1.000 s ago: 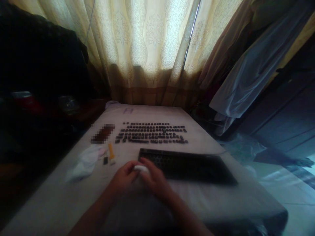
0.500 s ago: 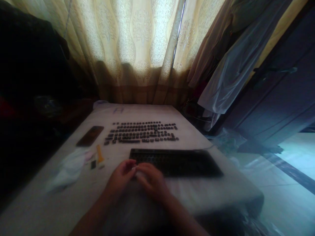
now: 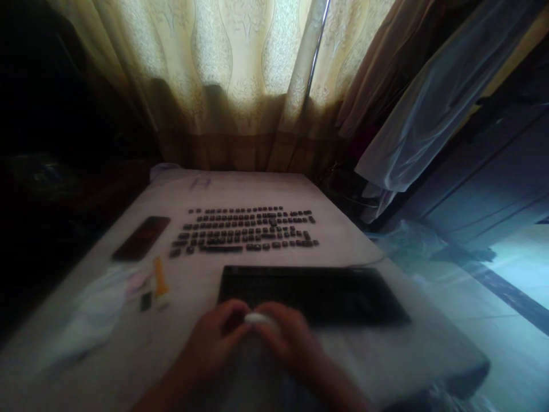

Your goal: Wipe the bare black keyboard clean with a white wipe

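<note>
My left hand (image 3: 217,337) and my right hand (image 3: 287,337) meet low in the middle, fingers curled round a small white thing (image 3: 256,318) pinched between them; I cannot make out what it is. Just beyond them lies a black keyboard frame (image 3: 317,293) with its keys off. Further back, several dark keycaps (image 3: 246,229) are laid out in rows on the pale table (image 3: 343,240).
A dark phone (image 3: 142,237) lies at the left of the keycaps. Nearer are an orange tool (image 3: 160,280), a small black piece (image 3: 146,301) and a crumpled white cloth (image 3: 92,320). Curtains hang behind the table; the table's right edge drops to the floor.
The view has shifted, so the table sits a little differently in frame. Both hands stay together on the white thing, now slightly lower and to the right.
</note>
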Demonstrator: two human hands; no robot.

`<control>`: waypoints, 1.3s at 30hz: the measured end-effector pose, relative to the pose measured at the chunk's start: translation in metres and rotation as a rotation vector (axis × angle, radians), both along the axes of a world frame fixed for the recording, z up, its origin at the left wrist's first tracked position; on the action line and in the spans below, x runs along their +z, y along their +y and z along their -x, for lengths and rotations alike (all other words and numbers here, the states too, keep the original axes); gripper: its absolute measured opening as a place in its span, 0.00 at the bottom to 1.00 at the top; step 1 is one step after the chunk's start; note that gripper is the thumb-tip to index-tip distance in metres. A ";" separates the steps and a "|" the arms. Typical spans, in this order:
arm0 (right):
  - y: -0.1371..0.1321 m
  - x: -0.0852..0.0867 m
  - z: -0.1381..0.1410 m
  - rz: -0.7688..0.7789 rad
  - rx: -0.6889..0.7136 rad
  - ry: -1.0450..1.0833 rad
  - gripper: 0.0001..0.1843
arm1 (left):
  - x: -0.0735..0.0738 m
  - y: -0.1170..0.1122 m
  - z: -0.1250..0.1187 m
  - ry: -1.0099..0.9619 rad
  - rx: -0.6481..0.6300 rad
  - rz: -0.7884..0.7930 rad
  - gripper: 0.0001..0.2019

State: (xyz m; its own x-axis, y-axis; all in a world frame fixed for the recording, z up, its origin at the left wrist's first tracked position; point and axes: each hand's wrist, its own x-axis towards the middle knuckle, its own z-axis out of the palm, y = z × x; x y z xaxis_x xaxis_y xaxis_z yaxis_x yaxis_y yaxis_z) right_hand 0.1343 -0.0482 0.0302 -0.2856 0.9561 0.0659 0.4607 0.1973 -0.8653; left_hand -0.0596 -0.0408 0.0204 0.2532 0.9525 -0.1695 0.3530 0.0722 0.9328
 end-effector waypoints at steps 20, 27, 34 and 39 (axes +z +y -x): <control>0.065 -0.006 -0.010 -0.351 0.123 -0.249 0.11 | -0.006 0.062 0.058 0.410 0.097 -0.512 0.07; 0.086 -0.008 0.034 -0.458 0.191 -0.329 0.08 | -0.018 0.060 0.059 0.403 0.033 -0.421 0.08; 0.088 -0.011 0.044 -0.626 0.257 -0.557 0.06 | -0.022 0.060 0.060 0.389 0.000 -0.445 0.14; 0.086 -0.006 0.044 -0.657 0.268 -0.652 0.03 | -0.025 0.057 0.060 0.419 -0.050 -0.476 0.18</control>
